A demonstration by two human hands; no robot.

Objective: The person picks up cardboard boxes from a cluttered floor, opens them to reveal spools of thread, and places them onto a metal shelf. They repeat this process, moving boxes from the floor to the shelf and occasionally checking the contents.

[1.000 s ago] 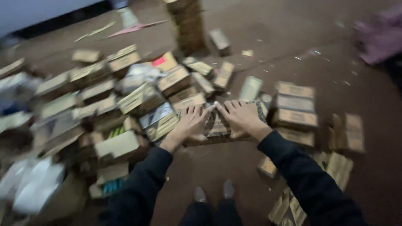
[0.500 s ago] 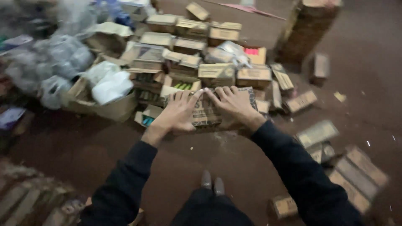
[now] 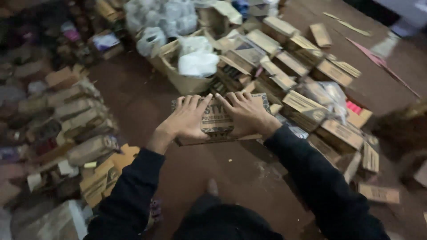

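Since half a second ago the view has swung left: the carton pile now sits upper right and a dim row of boxes has come in on the left, while the printed carton stays centred under both hands. Left hand and right hand lie flat on its top, fingers spread; carton looks held above the brown floor, though blur makes that uncertain. Open box of white bags lies just beyond, stacked cartons to its right.

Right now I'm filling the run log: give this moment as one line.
left hand: flat on cardboard box | right hand: flat on same box | box: held above brown floor | surroundings: piled boxes
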